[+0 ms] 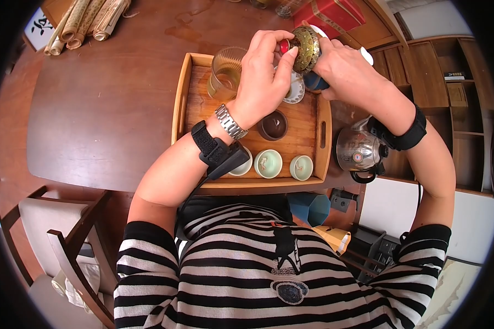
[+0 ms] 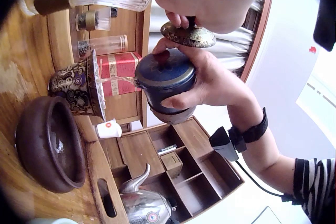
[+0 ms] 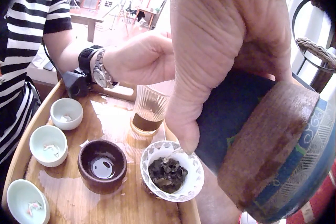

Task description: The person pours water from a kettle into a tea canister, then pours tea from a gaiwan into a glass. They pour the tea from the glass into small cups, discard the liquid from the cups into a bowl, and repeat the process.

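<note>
My left hand [image 1: 264,74] pinches the red knob of an ornate gold-and-dark lid [image 1: 306,50], held up over the tray's far side. Beside it, my right hand [image 1: 350,70] grips a blue lidded pot [image 2: 165,79] with a brown band. In the left wrist view the pot is tipped, and a thin stream of liquid [image 2: 119,78] runs from it to a patterned bowl [image 2: 76,86]. Dark leaves [image 3: 168,174] lie in that bowl [image 3: 197,184], seen in the right wrist view below the pot. My right thumb presses the pot's side.
On the wooden tray [image 1: 181,109] stand a ribbed glass pitcher [image 1: 225,77], a dark brown bowl [image 1: 273,125] and several pale green cups [image 1: 268,164]. A steel kettle [image 1: 359,148] is right of the tray. Rolled mats [image 1: 85,24] and a red box [image 1: 335,19] lie farther back.
</note>
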Action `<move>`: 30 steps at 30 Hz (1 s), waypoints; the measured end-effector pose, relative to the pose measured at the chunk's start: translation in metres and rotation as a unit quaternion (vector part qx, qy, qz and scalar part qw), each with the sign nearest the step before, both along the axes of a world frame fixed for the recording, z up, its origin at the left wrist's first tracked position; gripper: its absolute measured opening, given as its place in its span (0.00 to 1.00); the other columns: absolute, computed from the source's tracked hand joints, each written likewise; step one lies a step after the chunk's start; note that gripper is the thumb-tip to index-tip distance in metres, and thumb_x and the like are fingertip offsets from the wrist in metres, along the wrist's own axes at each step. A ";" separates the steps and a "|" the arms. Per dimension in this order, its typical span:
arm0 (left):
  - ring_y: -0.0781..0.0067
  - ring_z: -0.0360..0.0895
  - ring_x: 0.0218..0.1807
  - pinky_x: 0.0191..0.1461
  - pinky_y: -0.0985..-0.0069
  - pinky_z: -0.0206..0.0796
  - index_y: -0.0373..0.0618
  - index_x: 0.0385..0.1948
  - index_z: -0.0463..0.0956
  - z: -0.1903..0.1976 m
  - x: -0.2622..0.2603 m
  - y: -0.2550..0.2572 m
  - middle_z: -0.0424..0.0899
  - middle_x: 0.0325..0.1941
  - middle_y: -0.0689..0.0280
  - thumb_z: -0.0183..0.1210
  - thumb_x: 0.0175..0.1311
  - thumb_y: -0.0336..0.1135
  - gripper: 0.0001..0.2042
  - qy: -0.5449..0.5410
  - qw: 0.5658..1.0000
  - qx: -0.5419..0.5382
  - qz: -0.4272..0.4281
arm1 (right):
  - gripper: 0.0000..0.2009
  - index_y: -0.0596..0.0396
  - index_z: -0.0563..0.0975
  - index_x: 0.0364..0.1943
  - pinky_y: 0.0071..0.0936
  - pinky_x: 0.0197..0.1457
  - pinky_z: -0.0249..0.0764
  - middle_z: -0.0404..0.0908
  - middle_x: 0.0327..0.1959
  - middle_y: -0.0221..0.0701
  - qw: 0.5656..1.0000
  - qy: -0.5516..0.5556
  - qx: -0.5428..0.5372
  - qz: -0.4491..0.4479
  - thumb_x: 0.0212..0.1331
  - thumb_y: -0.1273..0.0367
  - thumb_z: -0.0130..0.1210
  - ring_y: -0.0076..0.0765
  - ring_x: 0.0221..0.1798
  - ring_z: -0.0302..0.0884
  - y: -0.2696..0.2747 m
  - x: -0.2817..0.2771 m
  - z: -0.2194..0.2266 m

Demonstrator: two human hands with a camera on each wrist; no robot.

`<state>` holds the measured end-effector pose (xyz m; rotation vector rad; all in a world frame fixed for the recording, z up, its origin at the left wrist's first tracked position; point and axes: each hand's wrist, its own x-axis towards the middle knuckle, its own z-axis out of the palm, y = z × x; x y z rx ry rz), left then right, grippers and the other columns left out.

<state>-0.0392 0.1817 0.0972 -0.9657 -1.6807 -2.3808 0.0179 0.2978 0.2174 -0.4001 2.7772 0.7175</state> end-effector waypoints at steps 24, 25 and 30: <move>0.82 0.70 0.32 0.36 0.84 0.66 0.36 0.39 0.71 -0.001 0.001 0.001 0.70 0.35 0.66 0.53 0.58 0.24 0.08 0.006 1.000 0.009 0.003 | 0.21 0.65 0.77 0.28 0.32 0.39 0.76 0.72 0.34 0.46 1.000 0.003 0.028 -0.006 0.22 0.71 0.70 0.46 0.40 0.75 -0.006 -0.004 0.005; 0.82 0.70 0.32 0.36 0.84 0.66 0.36 0.39 0.71 -0.001 0.001 0.001 0.70 0.35 0.66 0.53 0.58 0.24 0.08 0.006 1.000 0.009 0.003 | 0.21 0.65 0.77 0.28 0.32 0.39 0.76 0.72 0.34 0.46 1.000 0.003 0.028 -0.006 0.22 0.71 0.70 0.46 0.40 0.75 -0.005 -0.004 0.005; 0.82 0.70 0.32 0.36 0.84 0.66 0.36 0.39 0.71 0.000 0.001 0.001 0.70 0.35 0.66 0.53 0.58 0.24 0.08 0.005 1.000 0.004 0.002 | 0.21 0.67 0.77 0.28 0.32 0.39 0.76 0.72 0.35 0.48 0.999 0.014 0.028 0.016 0.22 0.72 0.70 0.47 0.39 0.75 -0.003 -0.003 0.001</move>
